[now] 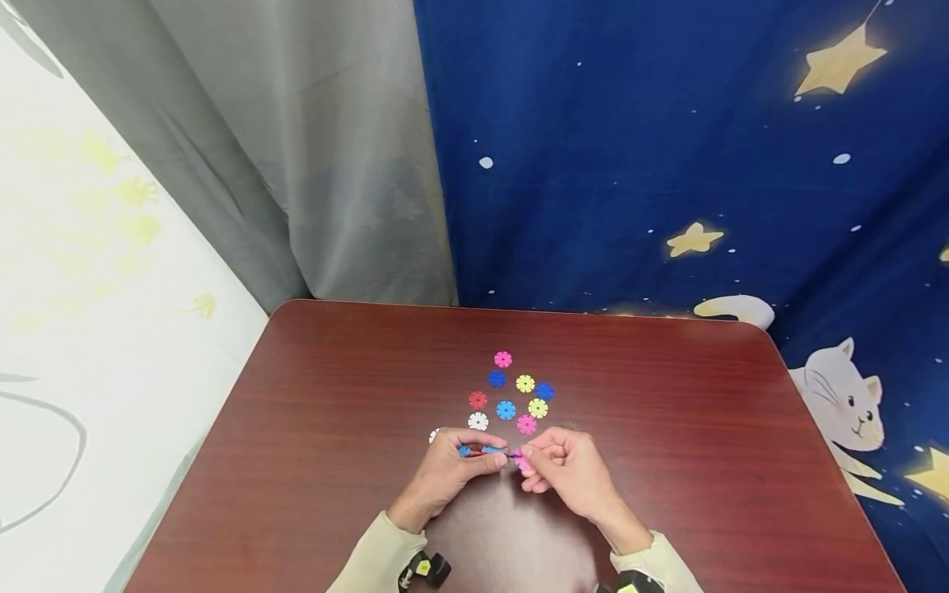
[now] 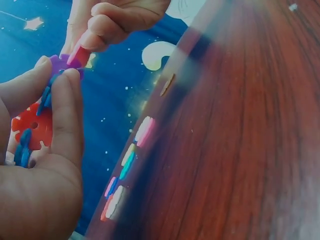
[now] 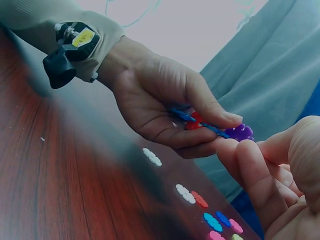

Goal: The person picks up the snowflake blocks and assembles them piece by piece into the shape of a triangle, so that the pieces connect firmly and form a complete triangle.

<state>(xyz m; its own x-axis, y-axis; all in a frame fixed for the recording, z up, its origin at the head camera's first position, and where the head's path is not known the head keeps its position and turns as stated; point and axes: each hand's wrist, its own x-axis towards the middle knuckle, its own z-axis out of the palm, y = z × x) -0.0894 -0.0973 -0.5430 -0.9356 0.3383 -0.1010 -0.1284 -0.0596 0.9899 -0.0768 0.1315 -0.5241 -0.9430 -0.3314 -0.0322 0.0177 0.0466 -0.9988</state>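
My left hand (image 1: 445, 468) pinches a short chain of notched plastic discs between thumb and fingers. In the left wrist view the chain has a red disc (image 2: 37, 127) between blue discs (image 2: 45, 101), and a purple disc (image 2: 61, 64) at its far end. A pink disc (image 2: 76, 55), pinched in my right hand (image 1: 577, 473), stands edge-on against the purple one. From the right wrist view, the purple disc (image 3: 241, 132) shows between both hands' fingertips, while the pink one is hidden behind fingers. Both hands are close together over the table.
Beyond the hands, several loose discs lie flat on the brown table (image 1: 334, 395): a red disc (image 1: 478, 399), a light blue disc (image 1: 506, 410), a white disc (image 1: 478, 422), plus pink, yellow and dark blue ones. Another white disc is partly covered by the left hand. Curtains (image 1: 356, 165) hang behind.
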